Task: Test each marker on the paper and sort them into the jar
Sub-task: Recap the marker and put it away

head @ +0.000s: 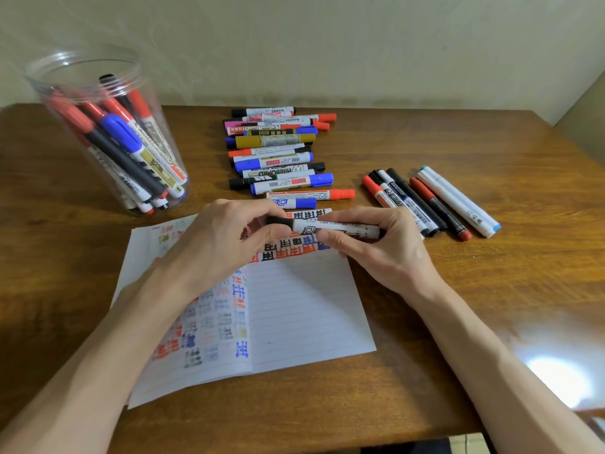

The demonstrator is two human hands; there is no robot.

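Both hands hold one white marker with a black cap level above the top of the lined paper. My left hand pinches the black cap end; my right hand grips the white barrel. The paper carries rows of black, red and blue test marks near its top and down its left half. A clear plastic jar stands at the back left, open at the top, with several red, blue and black markers inside.
A row of several untested-looking markers lies stacked behind the paper at centre. A smaller group of several markers lies to the right. The wooden table ends near the bottom edge; a wall stands behind.
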